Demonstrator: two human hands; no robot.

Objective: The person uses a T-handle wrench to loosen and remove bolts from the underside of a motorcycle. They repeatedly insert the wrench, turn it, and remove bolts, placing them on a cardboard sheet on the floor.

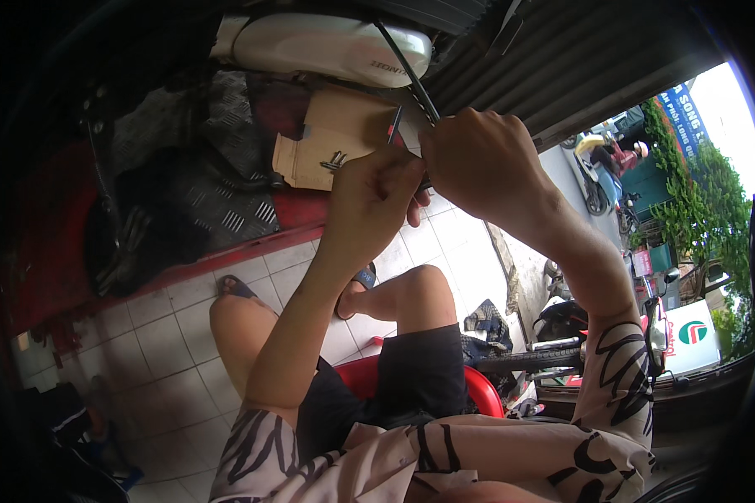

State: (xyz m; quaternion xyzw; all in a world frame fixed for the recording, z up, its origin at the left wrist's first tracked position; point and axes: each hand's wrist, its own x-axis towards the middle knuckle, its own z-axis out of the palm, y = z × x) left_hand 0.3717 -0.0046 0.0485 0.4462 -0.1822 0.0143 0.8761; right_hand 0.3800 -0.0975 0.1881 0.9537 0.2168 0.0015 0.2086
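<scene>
My left hand (379, 189) and my right hand (482, 159) meet in front of me, both closed, with fingertips close together. A bit of something dark shows between them, mostly hidden by the fingers. From behind the right fist a long thin dark rod (411, 71) runs up and left. I cannot tell whether that hand grips it. Beyond my left hand lies an open piece of brown cardboard (344, 121), with several small metal bolts (334, 161) on it. A thin red and black tool or pen (393, 124) rests by the cardboard's right edge.
The cardboard sits on a red platform with metal tread plate (231, 214). Behind it is a white rounded vehicle part (327, 49). I sit on a red plastic chair (485, 394) over white floor tiles (151, 360). Parked motorbikes (562, 323) stand right; a rider (616, 159) is in the street.
</scene>
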